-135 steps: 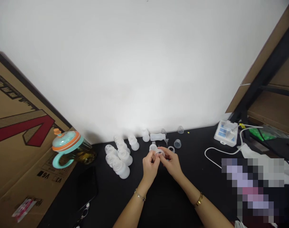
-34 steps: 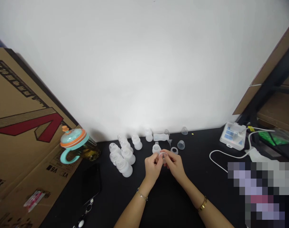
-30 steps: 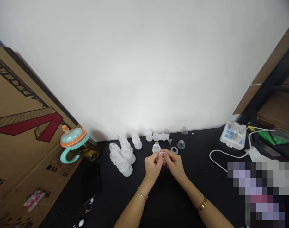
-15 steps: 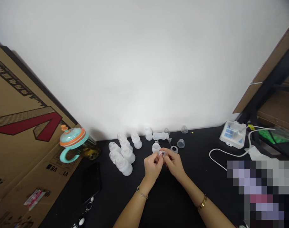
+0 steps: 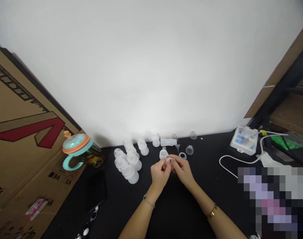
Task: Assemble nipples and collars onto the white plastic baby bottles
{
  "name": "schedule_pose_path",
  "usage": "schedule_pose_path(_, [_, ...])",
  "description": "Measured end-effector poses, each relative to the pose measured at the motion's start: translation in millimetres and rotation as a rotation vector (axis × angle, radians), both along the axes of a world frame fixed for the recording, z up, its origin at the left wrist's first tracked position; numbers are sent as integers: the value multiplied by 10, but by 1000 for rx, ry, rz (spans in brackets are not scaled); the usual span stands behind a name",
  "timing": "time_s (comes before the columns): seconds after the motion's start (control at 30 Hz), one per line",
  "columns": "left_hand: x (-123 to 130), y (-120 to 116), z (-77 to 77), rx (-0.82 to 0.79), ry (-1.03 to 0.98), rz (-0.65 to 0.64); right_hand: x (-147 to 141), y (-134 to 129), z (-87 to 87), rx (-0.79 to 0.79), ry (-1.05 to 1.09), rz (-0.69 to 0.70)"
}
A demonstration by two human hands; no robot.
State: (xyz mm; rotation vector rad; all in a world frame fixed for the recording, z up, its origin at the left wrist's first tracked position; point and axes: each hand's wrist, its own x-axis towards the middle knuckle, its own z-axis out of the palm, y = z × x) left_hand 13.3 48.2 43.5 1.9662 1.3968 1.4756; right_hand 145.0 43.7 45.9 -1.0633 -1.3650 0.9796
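Note:
Both hands meet low in the middle of the view, around a white bottle collar ring [image 5: 170, 159]. My left hand [image 5: 160, 173] pinches its left side, and my right hand [image 5: 182, 171] grips it from the right, fingers curled over it. Anything inside the ring is mostly covered by the fingers. Just behind the hands stands an open white baby bottle [image 5: 163, 154]. Another collar ring [image 5: 182, 156] lies flat beside my right hand. Behind it are a small clear teat-like part [image 5: 177, 148], a clear domed cap [image 5: 189, 150] and a bottle body [image 5: 168, 142] on its side.
Several capped baby bottles [image 5: 133, 161] stand grouped at the left. A jug with a turquoise lid [image 5: 77, 144], a phone [image 5: 95, 191] and a cardboard box [image 5: 24, 132] are further left. At the right sit a white power strip [image 5: 244, 141] and its cable [image 5: 226, 157].
Both hands stay nearly in place around the collar ring, with only a slight shift of the right fingers. The other things have not moved.

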Motion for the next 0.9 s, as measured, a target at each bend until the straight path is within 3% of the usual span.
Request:
schedule_pose_path(0.13, [-21,-1,-11,2,5,29,-12,16,-11,-30,67,89])
schedule_pose_path(0.53, [-29,1,-37,-28,-12,10,-32,8,-7,-61,83,61])
schedule_pose_path(0.9, [-81,-8,-95,-40,-16,-98,-47,10,19,-34,98,70])
